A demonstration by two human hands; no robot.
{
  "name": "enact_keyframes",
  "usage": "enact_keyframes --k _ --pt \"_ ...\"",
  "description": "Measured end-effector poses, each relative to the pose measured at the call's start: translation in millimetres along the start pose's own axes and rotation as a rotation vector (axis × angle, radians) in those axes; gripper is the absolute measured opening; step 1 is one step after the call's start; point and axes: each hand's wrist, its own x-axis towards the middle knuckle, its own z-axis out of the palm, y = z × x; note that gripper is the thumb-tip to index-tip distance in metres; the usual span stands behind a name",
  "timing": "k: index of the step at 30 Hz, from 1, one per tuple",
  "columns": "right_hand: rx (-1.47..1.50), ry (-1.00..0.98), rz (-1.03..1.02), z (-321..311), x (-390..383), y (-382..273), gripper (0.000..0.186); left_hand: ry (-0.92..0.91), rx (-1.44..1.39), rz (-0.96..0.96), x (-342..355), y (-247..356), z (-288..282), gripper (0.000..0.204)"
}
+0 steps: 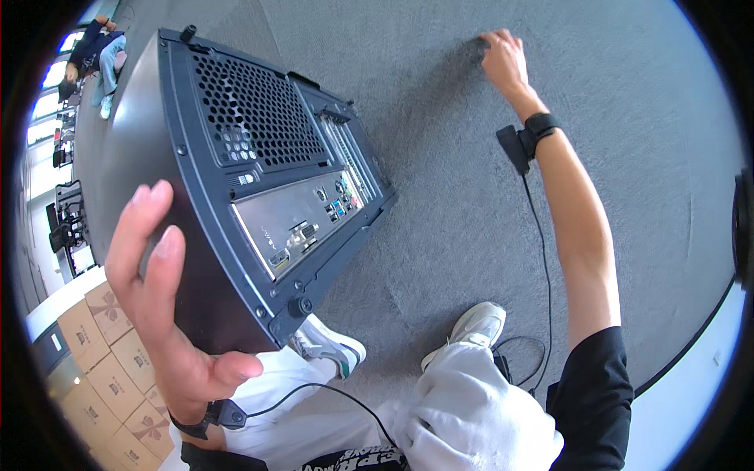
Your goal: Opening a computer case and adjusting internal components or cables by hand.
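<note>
A black desktop computer case stands tilted at my left, with its rear panel facing right. That panel shows a honeycomb vent, a silver port plate and a column of slot covers. My left hand is by the case's near side panel, fingers spread and apparently resting against it. Far to the right of the case, my right hand reaches down to the grey carpet. Its fingers are bent together; what they pinch, if anything, is too small to make out.
Stacked brown cardboard boxes stand at lower left. A person sits at far upper left, near chairs and windows. Black cables run from both my wrist straps. My shoes are close to the case.
</note>
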Motion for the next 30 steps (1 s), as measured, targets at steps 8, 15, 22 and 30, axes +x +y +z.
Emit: enact_keyframes --k 8,15,22,30 --pt "0.523 0.042 0.221 -14 -17 -44 0.017 -0.124 0.061 0.143 8 -8 5 0.106" --pt "0.989 -0.398 0.254 -72 -119 -141 0.018 -0.119 0.152 0.056 -3 6 1 0.099" --pt "1.283 -0.676 0.528 -112 -145 -163 0.018 -0.100 0.366 0.034 -25 -5 -16 0.098" --pt "1.315 -0.629 0.428 -100 -166 -167 0.016 -0.110 0.445 -0.017 -21 -11 -15 0.098"
